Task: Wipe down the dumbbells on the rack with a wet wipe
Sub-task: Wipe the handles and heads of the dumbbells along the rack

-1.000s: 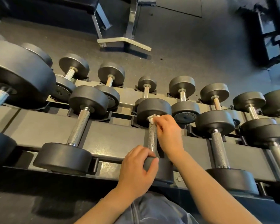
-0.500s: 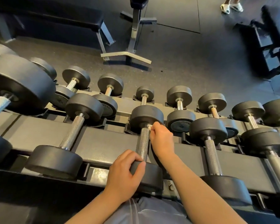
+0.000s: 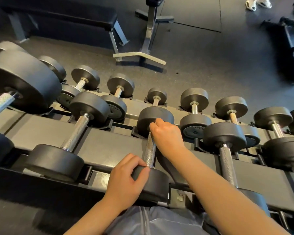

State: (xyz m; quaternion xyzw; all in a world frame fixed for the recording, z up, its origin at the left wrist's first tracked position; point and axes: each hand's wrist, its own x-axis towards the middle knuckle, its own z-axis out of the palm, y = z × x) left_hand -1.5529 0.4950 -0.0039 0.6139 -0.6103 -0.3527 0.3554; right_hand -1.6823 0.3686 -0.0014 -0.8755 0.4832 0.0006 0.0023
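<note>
A black dumbbell (image 3: pixel 150 150) with a knurled steel handle lies across the upper tier of the grey rack (image 3: pixel 107 150), straight in front of me. My left hand (image 3: pixel 126 180) grips the edge of its near head. My right hand (image 3: pixel 166 138) is curled at the far end of the handle, against the far head. The wet wipe is hidden under that hand. Other black dumbbells sit in cradles to both sides and on the lower tier beyond.
A larger dumbbell (image 3: pixel 67 138) lies to the left and another (image 3: pixel 227 155) to the right on the same tier. A very large head (image 3: pixel 22 82) fills the far left. On the dark floor beyond stand a bench (image 3: pixel 63 16) and a grey steel stand (image 3: pixel 148 48).
The white wipe showed above my right fingers a second ago and is now covered. My right hand has slid up the handle against the far head. The view has tilted up.
</note>
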